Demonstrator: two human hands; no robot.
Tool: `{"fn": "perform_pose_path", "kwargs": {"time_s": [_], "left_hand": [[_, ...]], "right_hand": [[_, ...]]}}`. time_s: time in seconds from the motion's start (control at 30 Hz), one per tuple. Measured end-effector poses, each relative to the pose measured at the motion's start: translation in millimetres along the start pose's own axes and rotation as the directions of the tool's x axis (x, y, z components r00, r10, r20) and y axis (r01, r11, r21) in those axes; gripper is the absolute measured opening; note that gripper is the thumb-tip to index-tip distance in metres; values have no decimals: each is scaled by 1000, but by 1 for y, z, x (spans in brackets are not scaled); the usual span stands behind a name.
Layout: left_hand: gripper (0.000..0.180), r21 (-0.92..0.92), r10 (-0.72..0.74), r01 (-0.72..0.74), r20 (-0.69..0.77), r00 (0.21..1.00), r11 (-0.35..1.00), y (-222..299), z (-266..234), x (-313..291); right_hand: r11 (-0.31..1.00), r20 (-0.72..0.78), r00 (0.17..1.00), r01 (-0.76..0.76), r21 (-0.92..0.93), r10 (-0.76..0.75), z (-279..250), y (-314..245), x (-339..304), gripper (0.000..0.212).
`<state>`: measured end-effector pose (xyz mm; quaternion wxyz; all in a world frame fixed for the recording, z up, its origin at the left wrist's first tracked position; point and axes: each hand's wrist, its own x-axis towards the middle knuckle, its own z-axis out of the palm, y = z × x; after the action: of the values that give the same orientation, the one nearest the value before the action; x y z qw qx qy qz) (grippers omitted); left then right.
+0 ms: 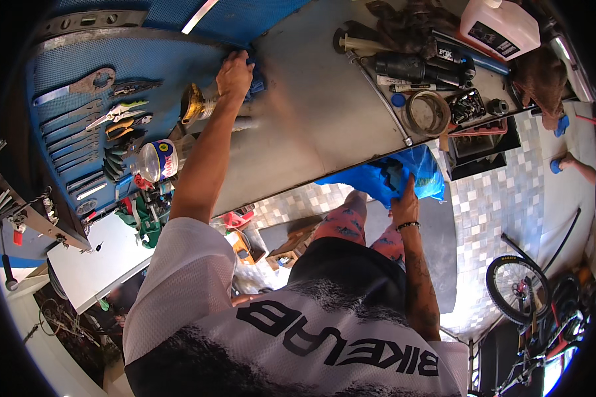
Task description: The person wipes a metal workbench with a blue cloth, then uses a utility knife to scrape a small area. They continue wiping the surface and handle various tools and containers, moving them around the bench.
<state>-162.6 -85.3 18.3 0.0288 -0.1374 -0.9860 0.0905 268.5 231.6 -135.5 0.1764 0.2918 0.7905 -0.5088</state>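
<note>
My left hand [235,74] reaches to the back of the grey workbench [291,99], fingers closed on a crumpled blue cloth [257,85] that rests on the bench by the blue tool panel. Beside that wrist lies a yellowish jar [195,106] on its side. Below the bench's front edge, my right hand [406,206] grips a blue plastic bag [417,173]. The bag hangs in front of my legs, partly see-through, with a dark shape showing at its middle; I cannot make out what that is.
Wrenches and pliers [122,126] line the panel at left, near a clear plastic tub [157,161]. On the bench's right are a metal ring [426,113], a long-handled bar [384,99], small parts and a white jug [500,30]. A bicycle wheel [518,290] stands lower right.
</note>
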Motion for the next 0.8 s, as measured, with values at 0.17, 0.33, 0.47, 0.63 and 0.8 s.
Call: {"fn": "perform_pose_path", "kwargs": {"time_s": [0.17,0.33,0.47,0.63,0.8], "left_hand": [[19,-251,-88,71,-58,994,965,15,-19,-54],[26,-460,127,-114,-4,992,880,61,-54,-128],[31,-607,110,-133,-75,991,784,96,-75,-179],[21,-739,-243,81,-115,963,668,99,-92,-261],[23,-767,-564,370,12,826,525,71,-89,-342]], "right_hand": [[972,27,990,142,-185,-139,54,67,32,88],[971,78,982,182,-155,-172,59,81,50,89],[957,108,994,27,-289,5,42,80,60,93],[902,93,991,-46,-429,94,17,103,65,96],[867,120,991,16,-497,50,-20,131,68,102]]}}
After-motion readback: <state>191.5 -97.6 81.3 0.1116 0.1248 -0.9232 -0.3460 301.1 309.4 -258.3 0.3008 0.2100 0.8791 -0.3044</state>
